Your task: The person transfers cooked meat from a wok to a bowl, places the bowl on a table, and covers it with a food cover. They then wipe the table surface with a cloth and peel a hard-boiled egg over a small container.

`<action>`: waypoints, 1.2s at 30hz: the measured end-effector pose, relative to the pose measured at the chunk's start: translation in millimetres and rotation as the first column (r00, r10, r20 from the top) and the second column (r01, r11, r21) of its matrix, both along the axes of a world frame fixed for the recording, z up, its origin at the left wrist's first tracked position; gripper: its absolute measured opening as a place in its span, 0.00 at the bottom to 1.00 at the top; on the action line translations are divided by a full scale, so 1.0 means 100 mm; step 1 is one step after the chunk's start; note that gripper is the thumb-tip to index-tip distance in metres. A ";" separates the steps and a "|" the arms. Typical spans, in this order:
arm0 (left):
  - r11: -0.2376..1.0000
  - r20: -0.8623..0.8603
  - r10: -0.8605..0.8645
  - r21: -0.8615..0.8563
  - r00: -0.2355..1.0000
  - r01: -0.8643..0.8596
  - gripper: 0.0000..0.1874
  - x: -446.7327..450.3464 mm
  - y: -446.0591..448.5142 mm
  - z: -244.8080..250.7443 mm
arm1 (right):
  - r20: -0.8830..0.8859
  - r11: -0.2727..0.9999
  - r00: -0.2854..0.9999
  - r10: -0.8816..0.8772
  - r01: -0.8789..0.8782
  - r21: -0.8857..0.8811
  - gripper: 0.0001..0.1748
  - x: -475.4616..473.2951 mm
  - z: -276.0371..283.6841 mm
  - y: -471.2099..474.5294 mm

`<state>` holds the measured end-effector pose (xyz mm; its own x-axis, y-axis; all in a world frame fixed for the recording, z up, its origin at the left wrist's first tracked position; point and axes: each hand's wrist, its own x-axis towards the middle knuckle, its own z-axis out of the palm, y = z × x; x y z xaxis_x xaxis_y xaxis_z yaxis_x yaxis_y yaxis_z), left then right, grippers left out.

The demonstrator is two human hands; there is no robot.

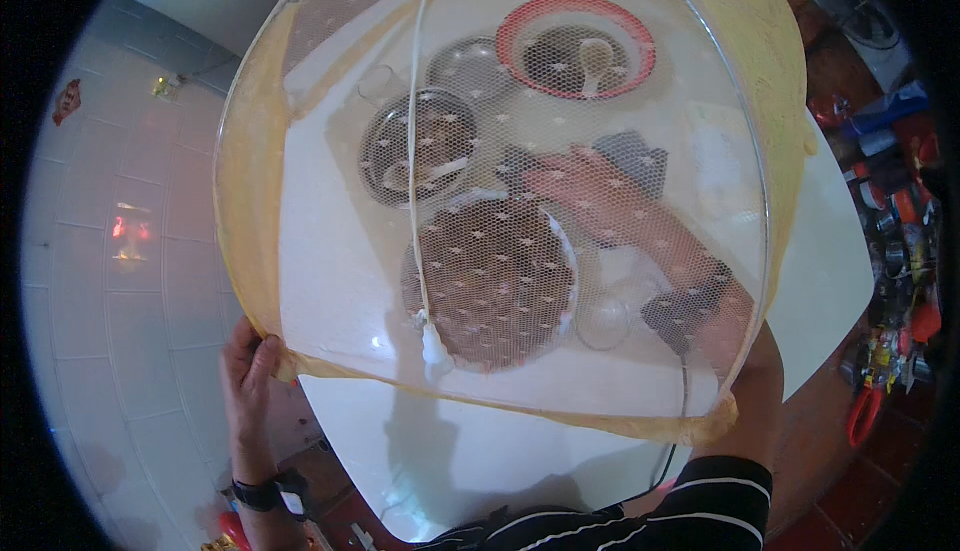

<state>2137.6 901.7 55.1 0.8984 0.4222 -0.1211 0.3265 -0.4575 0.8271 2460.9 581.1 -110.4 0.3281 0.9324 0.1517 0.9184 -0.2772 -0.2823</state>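
A mesh food cover with a yellow fabric border spans the view over a white table. My left hand pinches its lower left edge. Under the netting, my right hand is on a dark cloth, which shows on both sides of it; the mesh blurs the fingers. Just below that hand sits a large round dish full of brown contents. A metal bowl with food and a white spoon stands to the left. Further back is a red-rimmed basin holding dark food and a ladle.
A white cord with a knob hangs across the cover. Beneath the netting are another metal bowl and a clear glass. A dark cable runs from my right wrist. Tiled wall lies left; a fan and cluttered goods lie right.
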 end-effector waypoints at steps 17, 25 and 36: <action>0.996 -0.019 -0.029 0.089 0.999 0.031 0.15 -0.02 -0.06 -0.03 | -0.013 0.997 0.998 -0.056 0.056 0.060 0.24 -0.01 -0.07 0.24; 0.996 0.078 -0.058 0.067 0.995 0.053 0.12 -0.03 -0.11 -0.05 | 0.849 0.961 0.515 0.121 0.153 -0.229 0.26 -0.37 -0.34 -0.67; 0.994 0.137 -0.091 0.072 0.986 0.081 0.09 -0.09 0.03 -0.25 | -0.310 0.961 0.910 -0.277 0.261 -0.091 0.29 -2.26 0.05 -1.79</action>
<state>2128.4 904.3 30.0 0.9378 0.3454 0.0340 0.1664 -0.5335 0.8293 2234.4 401.9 -105.5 0.5910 0.8055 -0.0429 0.6717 -0.5209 -0.5267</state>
